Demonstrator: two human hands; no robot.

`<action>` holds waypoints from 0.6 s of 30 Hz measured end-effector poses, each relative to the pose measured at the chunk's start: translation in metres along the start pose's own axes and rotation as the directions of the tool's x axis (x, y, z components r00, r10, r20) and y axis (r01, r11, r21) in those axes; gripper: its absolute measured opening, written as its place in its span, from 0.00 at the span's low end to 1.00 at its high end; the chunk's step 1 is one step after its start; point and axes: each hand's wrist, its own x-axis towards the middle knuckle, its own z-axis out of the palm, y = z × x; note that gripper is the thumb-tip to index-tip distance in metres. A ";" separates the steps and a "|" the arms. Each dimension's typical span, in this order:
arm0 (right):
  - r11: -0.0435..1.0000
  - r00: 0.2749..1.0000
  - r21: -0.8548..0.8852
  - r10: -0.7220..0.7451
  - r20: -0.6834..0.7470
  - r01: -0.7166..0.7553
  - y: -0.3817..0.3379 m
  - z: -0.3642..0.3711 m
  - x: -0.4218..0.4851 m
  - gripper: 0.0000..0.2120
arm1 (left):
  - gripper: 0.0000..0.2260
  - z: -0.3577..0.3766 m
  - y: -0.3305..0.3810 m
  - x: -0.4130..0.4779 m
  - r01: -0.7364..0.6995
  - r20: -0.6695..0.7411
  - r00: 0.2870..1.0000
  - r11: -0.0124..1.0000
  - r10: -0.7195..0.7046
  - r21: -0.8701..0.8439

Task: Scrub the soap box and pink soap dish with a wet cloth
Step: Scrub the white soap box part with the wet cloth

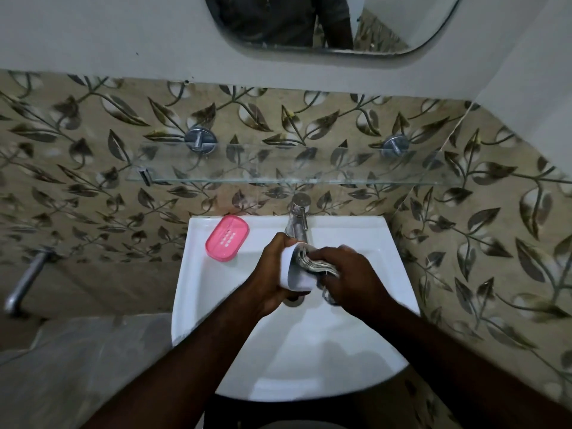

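My left hand point(272, 274) grips a white soap box point(295, 269) over the middle of the white sink point(356, 243), its open side turned to the right. My right hand point(349, 277) holds a bunched grey cloth point(315, 263) pushed into the box's opening; part of the cloth hangs down below the hand. The pink soap dish point(227, 237) lies on the sink's back left ledge, apart from both hands.
A chrome tap point(297, 222) stands at the back of the sink just behind the box. A glass shelf point(294, 164) runs along the leaf-patterned tiled wall above, under a mirror point(334, 23). Another tap point(24, 280) juts from the wall at the far left.
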 end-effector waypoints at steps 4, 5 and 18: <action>0.768 0.919 -0.518 -0.378 0.109 0.377 0.009 0.006 0.000 0.16 | 0.18 -0.002 0.002 0.000 0.018 0.081 0.997 0.999 -0.016 -0.027; 0.744 0.922 -0.554 -0.366 0.128 0.373 0.011 0.007 0.001 0.16 | 0.18 -0.002 0.002 0.000 0.012 0.094 0.996 0.999 -0.009 -0.030; 0.921 0.912 0.123 0.333 0.239 -0.369 -0.015 0.031 -0.007 0.16 | 0.12 -0.014 -0.016 0.002 -0.071 -0.146 0.987 0.997 0.068 -0.018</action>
